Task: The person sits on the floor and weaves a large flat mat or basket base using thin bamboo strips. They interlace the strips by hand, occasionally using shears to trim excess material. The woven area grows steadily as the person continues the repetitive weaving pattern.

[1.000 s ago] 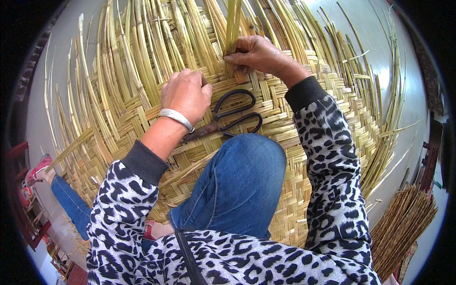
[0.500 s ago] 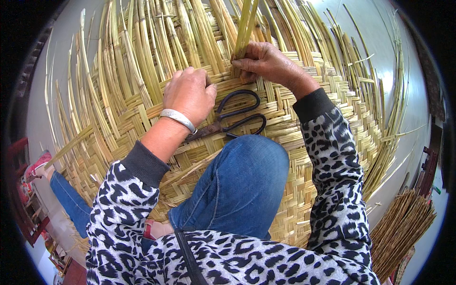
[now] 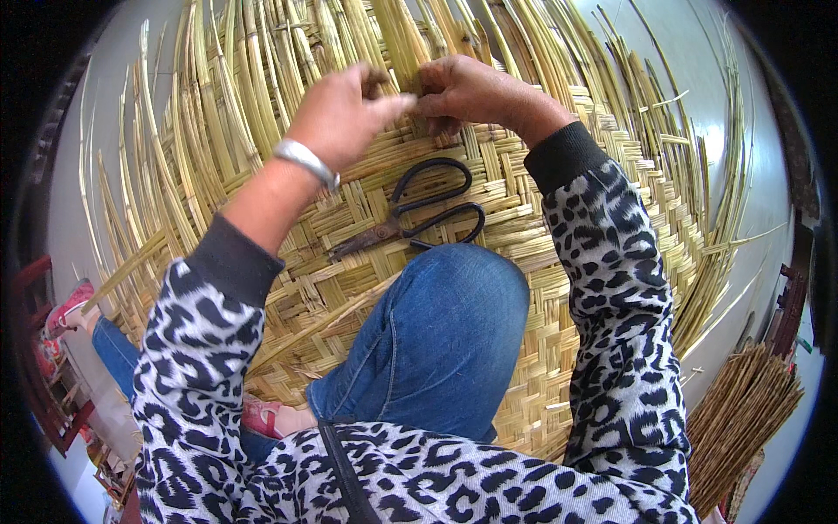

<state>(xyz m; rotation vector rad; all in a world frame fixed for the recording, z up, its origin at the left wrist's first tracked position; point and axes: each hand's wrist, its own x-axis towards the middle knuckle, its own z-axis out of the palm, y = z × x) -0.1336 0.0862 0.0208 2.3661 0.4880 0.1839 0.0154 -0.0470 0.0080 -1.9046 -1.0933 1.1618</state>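
Gripping one reed strip, hands meeting above scissors.

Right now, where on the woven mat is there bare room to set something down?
Free: flat weave right of the black iron scissors, up to the right sleeve; also weave left of the blue-jeaned knee. Crowded: top, where left hand and right hand work loose straw-coloured strips.

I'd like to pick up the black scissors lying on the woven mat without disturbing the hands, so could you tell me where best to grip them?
Take the black scissors by the two loop handles, which point right, coming from the knee side. The blades point left under the left hand's forearm.
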